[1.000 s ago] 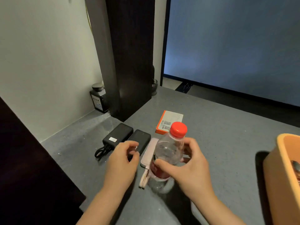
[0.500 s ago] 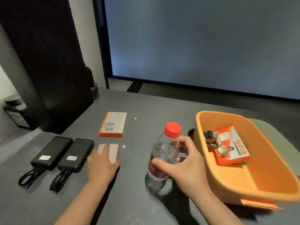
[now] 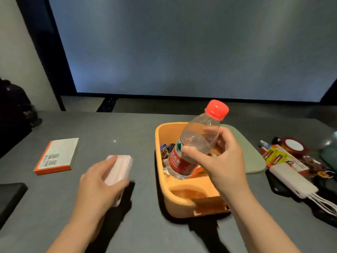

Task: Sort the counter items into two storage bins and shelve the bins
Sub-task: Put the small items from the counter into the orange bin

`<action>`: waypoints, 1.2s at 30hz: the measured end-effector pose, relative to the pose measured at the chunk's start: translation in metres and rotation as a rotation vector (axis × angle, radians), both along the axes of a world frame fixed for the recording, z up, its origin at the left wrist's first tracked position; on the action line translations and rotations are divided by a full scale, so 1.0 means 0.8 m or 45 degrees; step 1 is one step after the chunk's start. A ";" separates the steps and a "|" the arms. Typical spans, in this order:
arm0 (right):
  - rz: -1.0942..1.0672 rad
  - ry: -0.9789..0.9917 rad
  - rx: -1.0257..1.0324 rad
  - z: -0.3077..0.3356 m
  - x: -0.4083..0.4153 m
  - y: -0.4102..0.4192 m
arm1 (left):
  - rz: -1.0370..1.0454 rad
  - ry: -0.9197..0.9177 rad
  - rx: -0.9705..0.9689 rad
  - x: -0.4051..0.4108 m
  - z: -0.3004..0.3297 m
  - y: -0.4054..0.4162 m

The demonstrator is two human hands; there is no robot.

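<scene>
Grey worktop (image 3: 127,128) carries everything, running from the near edge to a big pale screen (image 3: 182,42) at the far side. Just right of centre sits the orange bin (image 3: 182,203), with keys and an orange packet partly visible inside; a green mat (image 3: 255,157) lies just beyond it to the right. Over the bin, the right hand (image 3: 224,161) is wrapped around a clear water bottle (image 3: 197,143) with a red label and red cap, tilted with its cap to the far right and its base down inside the bin. To the left, the left hand (image 3: 98,187) grips a pink power bank (image 3: 120,167), apparently raised off the surface. Farther left lies an orange-edged box (image 3: 56,156), flat. At the right edge lie a white power bank (image 3: 291,181) with cables and some blurred packets.
</scene>
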State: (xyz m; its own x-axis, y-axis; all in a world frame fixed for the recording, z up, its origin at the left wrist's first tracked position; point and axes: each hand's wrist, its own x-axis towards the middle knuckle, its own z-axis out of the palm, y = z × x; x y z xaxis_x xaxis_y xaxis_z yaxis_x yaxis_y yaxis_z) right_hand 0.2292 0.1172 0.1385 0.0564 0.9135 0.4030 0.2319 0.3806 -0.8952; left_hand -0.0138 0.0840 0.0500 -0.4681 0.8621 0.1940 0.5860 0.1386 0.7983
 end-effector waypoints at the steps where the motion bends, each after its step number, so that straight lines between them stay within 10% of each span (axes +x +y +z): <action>1: -0.039 -0.018 0.009 0.002 0.014 0.007 | -0.030 -0.010 0.068 0.010 0.019 0.004; 12: -0.271 -0.128 -0.004 -0.025 0.087 0.054 | -0.514 -0.063 0.058 0.164 0.071 0.093; 23: -0.320 -0.191 0.043 -0.017 0.128 0.080 | -1.154 0.541 -0.711 0.196 0.061 0.134; 36: -0.271 -0.086 -0.007 -0.029 0.118 0.088 | -1.307 0.943 -0.752 0.237 -0.019 0.157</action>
State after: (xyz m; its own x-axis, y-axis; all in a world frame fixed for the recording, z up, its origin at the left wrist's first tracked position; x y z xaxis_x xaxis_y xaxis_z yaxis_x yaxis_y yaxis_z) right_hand 0.3238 0.1878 0.1150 0.2213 0.8860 0.4076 0.3661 0.3119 -0.8767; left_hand 0.1762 0.2100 0.0348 0.4653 0.7933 -0.3926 0.8846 -0.4016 0.2369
